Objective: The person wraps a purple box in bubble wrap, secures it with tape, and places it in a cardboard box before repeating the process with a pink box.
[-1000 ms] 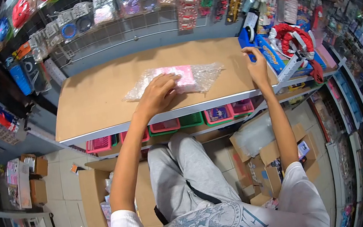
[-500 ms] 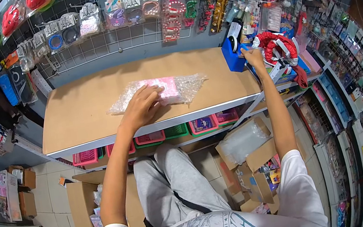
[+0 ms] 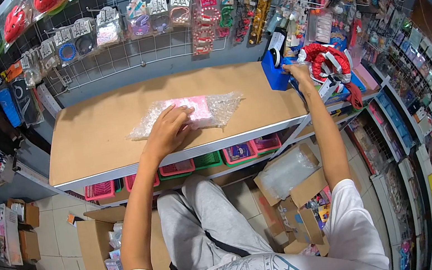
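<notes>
A pink box (image 3: pixel 199 108) lies on a sheet of bubble wrap (image 3: pixel 226 108) in the middle of the brown tabletop. My left hand (image 3: pixel 169 126) rests on the box and the wrap with its fingers stretched out. At the right end of the table stands a blue tape dispenser (image 3: pixel 275 76) with a roll in it. My right hand (image 3: pixel 298 73) is at the dispenser's right end, fingers pinched together. What sits between those fingertips is too small to make out.
Red and white coiled items (image 3: pixel 329 63) crowd the table's right end. Pink baskets (image 3: pixel 99 191) fill the shelf below. Open cardboard boxes (image 3: pixel 96 255) flank my legs. A wire rack (image 3: pixel 102 59) of packaged accessories hangs behind the table.
My right hand has shifted slightly left and nearer to me at the dispenser. My left hand stays on the pink box. The whole view has shifted a little.
</notes>
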The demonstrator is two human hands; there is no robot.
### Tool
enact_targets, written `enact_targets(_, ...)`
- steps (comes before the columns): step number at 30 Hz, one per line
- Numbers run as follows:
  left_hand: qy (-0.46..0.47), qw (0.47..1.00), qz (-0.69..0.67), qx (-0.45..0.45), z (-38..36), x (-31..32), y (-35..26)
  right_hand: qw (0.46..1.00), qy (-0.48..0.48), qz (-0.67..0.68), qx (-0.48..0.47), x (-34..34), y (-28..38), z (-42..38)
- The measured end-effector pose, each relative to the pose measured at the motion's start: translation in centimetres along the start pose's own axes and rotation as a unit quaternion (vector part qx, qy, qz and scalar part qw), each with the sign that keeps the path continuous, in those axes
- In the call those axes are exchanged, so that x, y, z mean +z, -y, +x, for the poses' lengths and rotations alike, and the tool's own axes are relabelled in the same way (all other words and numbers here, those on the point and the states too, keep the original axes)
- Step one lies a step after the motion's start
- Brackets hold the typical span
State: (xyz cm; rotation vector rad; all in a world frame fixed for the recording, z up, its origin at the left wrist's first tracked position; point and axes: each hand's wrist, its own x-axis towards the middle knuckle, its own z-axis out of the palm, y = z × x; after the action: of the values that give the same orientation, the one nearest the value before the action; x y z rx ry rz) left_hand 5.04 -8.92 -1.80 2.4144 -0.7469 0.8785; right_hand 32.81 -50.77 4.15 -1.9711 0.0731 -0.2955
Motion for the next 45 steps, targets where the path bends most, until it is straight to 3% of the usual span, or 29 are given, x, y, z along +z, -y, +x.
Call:
enact_targets(8, -0.016, 1.0, 0.011, 0.009, 0.0, 0.2, 0.1, 0.996, 0.03, 0.02, -0.078, -0.5, -2.7, 2.9)
enact_targets(14, -0.016, 1.0, 0.006, -0.002, 0.1, 0.1, -0.1, 0.997, -0.016, 0.033, -0.061, -0.2, -2.2, 2.4)
enact_targets(17, -0.016, 1.0, 0.014, -0.001, -0.1, 0.3, 0.1, 0.993, 0.008, 0.115, -0.023, -0.4, -0.2, 0.1)
enact_targets(20, -0.012, 1.0, 0.012, -0.006, 0.0, 0.2, 0.0, 0.996, -0.002, 0.085, -0.015, -0.4, -0.7, 0.1)
enact_targets(23, -0.013, 1.0, 0.012, -0.004, -0.1, 0.2, 0.2, 0.99, 0.003, 0.139, -0.021, -0.5, -0.5, -1.0)
enact_targets(32, -0.007, 1.0, 0.023, -0.002, 0.1, -0.1, -0.2, 0.988, -0.029, 0.146, -0.028, -0.2, -4.2, -1.0)
enact_targets(41, -0.011, 1.0, 0.018, -0.018, 0.0, -0.3, -0.4, 0.98, 0.009, 0.182, 0.083, 0.5, -3.7, -3.4)
enact_targets(45, -0.018, 1.0, 0.019, -0.017, 0.1, -0.3, -0.5, 0.977, -0.033, 0.183, 0.107, 0.8, -2.7, -4.2)
